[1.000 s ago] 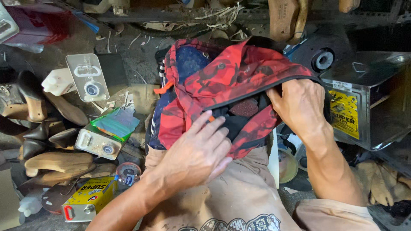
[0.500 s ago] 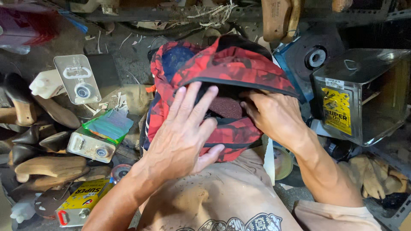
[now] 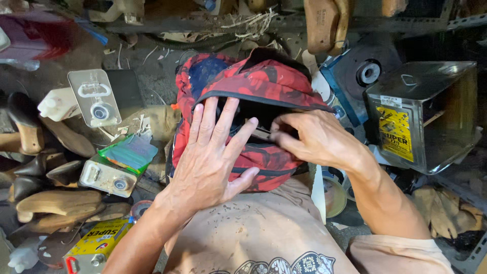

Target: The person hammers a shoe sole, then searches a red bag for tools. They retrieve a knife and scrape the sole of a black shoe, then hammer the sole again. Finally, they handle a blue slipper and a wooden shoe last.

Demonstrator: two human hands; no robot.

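A red and black patterned fabric bag (image 3: 264, 81) with a dark-edged opening rests on my lap, its mouth facing me. My left hand (image 3: 213, 157) lies flat with spread fingers over the bag's front, fingertips at the edge of the opening. My right hand (image 3: 312, 139) is curled at the right side of the opening, fingers pinching something small and pale at the rim; the item is blurred and I cannot tell what it is.
Wooden shoe lasts (image 3: 56, 203) and dark heels are piled at the left. Several metal cans lie around, one with a yellow label (image 3: 96, 243) at lower left and a large square tin (image 3: 426, 116) at right. A blue machine part (image 3: 360, 76) sits behind the bag.
The bag's flap has been drawn back, showing its dark opening. My left hand slid up the front of the bag. My right hand moved from the bag's right side into the mouth.
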